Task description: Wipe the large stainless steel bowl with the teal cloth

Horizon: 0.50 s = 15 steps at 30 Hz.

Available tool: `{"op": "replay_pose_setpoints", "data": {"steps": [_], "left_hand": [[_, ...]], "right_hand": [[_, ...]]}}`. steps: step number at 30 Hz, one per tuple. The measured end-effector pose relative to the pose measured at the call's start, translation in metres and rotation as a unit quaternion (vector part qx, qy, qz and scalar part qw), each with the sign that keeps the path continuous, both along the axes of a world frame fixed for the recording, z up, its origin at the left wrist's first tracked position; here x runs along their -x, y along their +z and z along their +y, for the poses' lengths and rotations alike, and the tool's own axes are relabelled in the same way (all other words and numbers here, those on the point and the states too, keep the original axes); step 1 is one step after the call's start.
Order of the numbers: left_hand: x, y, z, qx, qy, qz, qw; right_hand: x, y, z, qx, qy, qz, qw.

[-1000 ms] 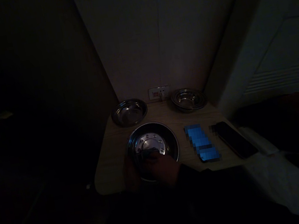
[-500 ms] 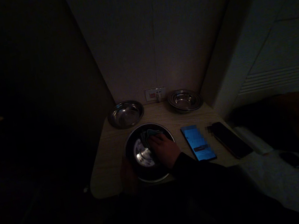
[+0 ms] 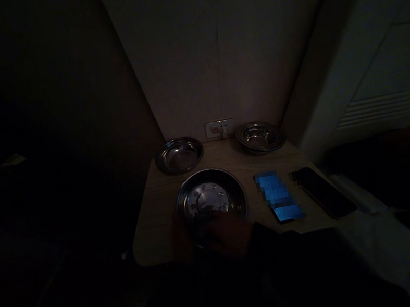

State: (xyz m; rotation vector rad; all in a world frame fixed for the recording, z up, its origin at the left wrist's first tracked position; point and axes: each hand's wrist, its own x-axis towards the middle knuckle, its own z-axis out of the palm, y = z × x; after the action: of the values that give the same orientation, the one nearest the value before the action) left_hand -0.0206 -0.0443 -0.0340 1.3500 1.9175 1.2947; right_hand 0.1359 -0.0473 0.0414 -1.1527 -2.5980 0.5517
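A round metal bowl (image 3: 211, 201) stands at the front of a small wooden table, its shiny bottom marked with a ring of spots. My right hand (image 3: 229, 234) is over the bowl's near side, its fingers closed on a dark cloth (image 3: 201, 226) pressed to the inside. The cloth is barely visible in the gloom. My left hand (image 3: 181, 238) grips the bowl's left rim, though its fingers are mostly lost in shadow.
A wide metal bowl (image 3: 179, 156) stands at the table's back left, a stack of metal bowls (image 3: 260, 137) at the back right. Right of my work lie a lit phone (image 3: 279, 197) and a dark phone (image 3: 325, 191). A wall socket (image 3: 219, 128) holds a plug.
My right hand has drawn the cloth from the bowl's far side toward its near side, baring the bottom. The whole view has shifted slightly, and the left hand stays at the rim.
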Motion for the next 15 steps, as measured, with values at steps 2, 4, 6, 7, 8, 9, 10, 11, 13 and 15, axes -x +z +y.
{"op": "replay_pose_setpoints", "data": {"steps": [2, 4, 6, 7, 8, 9, 10, 11, 13, 15], "left_hand": [[-0.004, 0.007, 0.0, 0.005, -0.011, -0.007, 1.0], [-0.008, 0.014, 0.001, 0.022, -0.007, -0.035, 0.999], [-0.009, 0.017, 0.002, 0.036, 0.001, -0.069, 0.997], [-0.009, 0.017, 0.003, 0.04, 0.005, -0.083, 0.996], [-0.007, 0.017, 0.003, 0.042, 0.007, -0.092, 0.995], [-0.006, 0.016, 0.004, 0.042, 0.01, -0.098, 0.994], [-0.004, 0.015, 0.004, 0.043, 0.013, -0.101, 0.994], [-0.002, 0.014, 0.004, 0.043, 0.016, -0.105, 0.993], [0.0, 0.013, 0.003, 0.043, 0.017, -0.11, 0.993], [0.0, 0.012, 0.002, 0.037, 0.009, -0.115, 0.993]], "right_hand": [[-0.017, 0.003, -0.005, 0.01, 0.009, -0.024, 1.0], [-0.024, 0.004, -0.007, 0.014, 0.01, -0.036, 0.999], [-0.018, 0.001, -0.007, 0.016, 0.009, -0.032, 0.999], [-0.011, -0.002, -0.007, 0.015, 0.005, -0.016, 1.0], [-0.003, -0.005, -0.007, 0.013, -0.003, 0.01, 1.0], [0.006, -0.008, -0.007, 0.009, -0.014, 0.043, 0.999], [0.014, -0.01, -0.008, 0.004, -0.025, 0.076, 0.997], [0.02, -0.013, -0.01, -0.003, -0.035, 0.105, 0.994], [0.023, -0.016, -0.014, -0.012, -0.029, 0.125, 0.992], [0.012, -0.017, -0.02, -0.024, 0.014, 0.097, 0.995]]}}
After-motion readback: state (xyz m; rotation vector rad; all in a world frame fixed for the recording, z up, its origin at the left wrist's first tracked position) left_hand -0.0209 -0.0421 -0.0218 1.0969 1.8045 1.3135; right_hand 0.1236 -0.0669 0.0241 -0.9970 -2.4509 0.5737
